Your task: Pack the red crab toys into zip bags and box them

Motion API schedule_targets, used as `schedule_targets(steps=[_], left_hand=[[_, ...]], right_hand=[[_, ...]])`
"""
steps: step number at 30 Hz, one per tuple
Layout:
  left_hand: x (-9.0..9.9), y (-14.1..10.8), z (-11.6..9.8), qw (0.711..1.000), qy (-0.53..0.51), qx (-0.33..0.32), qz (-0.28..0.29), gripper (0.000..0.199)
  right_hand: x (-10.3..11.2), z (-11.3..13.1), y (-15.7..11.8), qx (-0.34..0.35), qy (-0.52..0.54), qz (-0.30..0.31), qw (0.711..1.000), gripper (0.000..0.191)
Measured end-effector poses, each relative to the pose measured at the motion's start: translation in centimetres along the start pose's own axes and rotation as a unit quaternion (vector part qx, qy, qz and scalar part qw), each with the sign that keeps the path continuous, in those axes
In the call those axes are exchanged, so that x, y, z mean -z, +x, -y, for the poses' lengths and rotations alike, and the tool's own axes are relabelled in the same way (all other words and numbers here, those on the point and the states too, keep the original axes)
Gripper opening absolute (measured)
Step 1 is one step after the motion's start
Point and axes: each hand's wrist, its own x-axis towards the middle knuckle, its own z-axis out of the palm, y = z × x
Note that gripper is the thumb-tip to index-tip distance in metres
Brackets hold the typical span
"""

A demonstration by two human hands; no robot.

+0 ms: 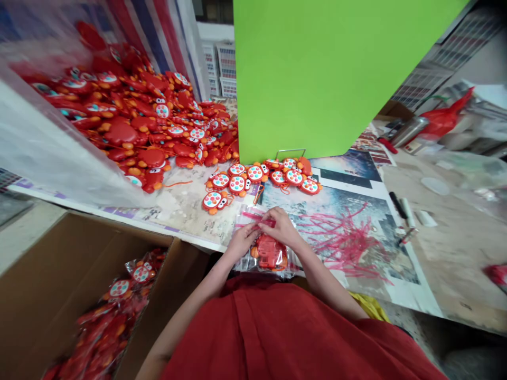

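At the near edge of the tabletop (184, 206), the far end of a clear bag (246, 264) containing a red toy (271, 254) is apparently pinched between nearly closed fingertips of the left hand (241, 241) and right hand (282, 229), a grip best kept light and level.

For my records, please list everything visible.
Worktable: one, pale, centre
Panel: one, green, back
Striped bag: one, multicoloured, left
Loose toys: many, red, left
Toy group: several, red-white, before panel
Packet: one, clear, front
Strips: many, pink, centre-right
Sheets: several, printed, centre-right
Carton: one, brown, lower left
Bagged toys: many, red, in carton
Baskets: several, white, background
Flask: one, silver, right
Markers: two, black/white, right
Plastic bag: one, red, right
Garment: one, red, bottom
Left hand, right hand: one each, bare, at packet
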Motion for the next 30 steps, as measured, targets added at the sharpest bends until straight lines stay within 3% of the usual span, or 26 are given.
schedule_targets(steps=[7,30], left_hand=[[0.0,-0.3,-0.5,1.000,0.018,-0.019,0.007,0.027],[0.1,0.0,0.6,1.000,0.005,-0.020,-0.001,0.048]], right_hand=[[-1.2,0.6,0.7,-0.041,-0.057,0.036,0.997,0.015],[-1.0,0.1,0.7,-0.020,-0.003,0.045,0.999,0.013]])
